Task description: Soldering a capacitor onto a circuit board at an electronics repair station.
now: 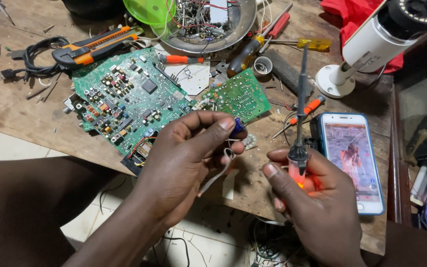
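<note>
Soldering iron [300, 123] clenched in right hand [317, 198]; left hand [184, 158] pinches half-hidden blue component [237, 127].

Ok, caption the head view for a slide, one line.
Left hand pinches a small blue component, right hand holds a glowing soldering iron over green circuit boards.

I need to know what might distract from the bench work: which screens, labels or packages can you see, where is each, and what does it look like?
Phone screen: lit, rectangular, in a blue-edged white phone lying flat on the wooden table, just beyond the right hand; shows a reddish-orange picture.
Label on the white security camera: small dark print on its barrel, top right; too small to make out.
No packages in view.
</note>
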